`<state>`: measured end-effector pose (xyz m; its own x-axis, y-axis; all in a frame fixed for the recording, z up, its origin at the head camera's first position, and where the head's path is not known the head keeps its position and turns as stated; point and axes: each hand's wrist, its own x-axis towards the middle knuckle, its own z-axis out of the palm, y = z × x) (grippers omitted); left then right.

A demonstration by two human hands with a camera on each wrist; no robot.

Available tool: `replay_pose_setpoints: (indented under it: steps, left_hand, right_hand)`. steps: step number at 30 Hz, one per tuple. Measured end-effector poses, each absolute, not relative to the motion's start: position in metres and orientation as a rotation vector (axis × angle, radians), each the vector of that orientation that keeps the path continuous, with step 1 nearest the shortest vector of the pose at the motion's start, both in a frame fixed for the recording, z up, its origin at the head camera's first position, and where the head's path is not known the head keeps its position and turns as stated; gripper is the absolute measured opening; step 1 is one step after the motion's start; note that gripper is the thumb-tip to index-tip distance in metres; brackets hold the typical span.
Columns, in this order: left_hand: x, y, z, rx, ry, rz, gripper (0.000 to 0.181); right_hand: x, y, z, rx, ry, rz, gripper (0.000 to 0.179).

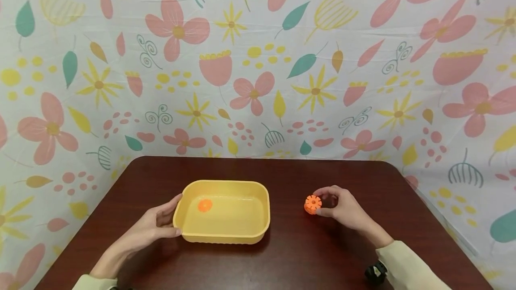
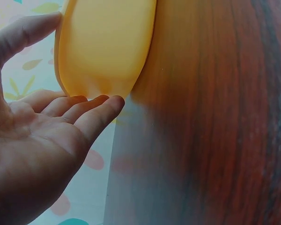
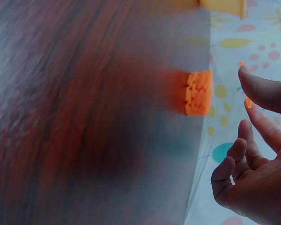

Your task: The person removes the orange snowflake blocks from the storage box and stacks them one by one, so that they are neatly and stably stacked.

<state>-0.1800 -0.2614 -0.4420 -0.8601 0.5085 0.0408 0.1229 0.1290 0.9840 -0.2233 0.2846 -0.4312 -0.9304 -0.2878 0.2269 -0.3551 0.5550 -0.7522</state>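
Note:
A yellow plastic tray (image 1: 225,238) stands on the table, one orange disc (image 1: 204,205) lying inside toward its left. My left hand (image 1: 151,225) holds the tray's left end, thumb at the near corner and fingers at the far side; the left wrist view shows the fingertips (image 2: 114,103) against the tray's wall (image 2: 103,51). Between thumb and forefinger, my right hand (image 1: 344,207) pinches an orange notched disc (image 1: 313,202). Just below it stands a stack of similar orange discs (image 3: 199,93); in the right wrist view a gap separates the pinched disc (image 3: 248,102) from the stack.
The dark brown wooden table (image 1: 282,263) has rounded far corners. Behind it hangs a white cloth (image 1: 258,138) printed with flowers and leaves. A stretch of tabletop lies between the tray and the disc stack. A black device (image 1: 376,273) sits at the right wrist.

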Motion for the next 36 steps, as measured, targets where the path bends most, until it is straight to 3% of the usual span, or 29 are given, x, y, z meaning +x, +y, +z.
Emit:
replay_pose_setpoints:
  steps: [36]
  left_hand:
    - [-0.18,-0.263,-0.444,0.617,2.12,1.79,0.093]
  right_hand:
    - [-0.23,0.289,-0.445,0.508,-2.813,1.223,0.039]
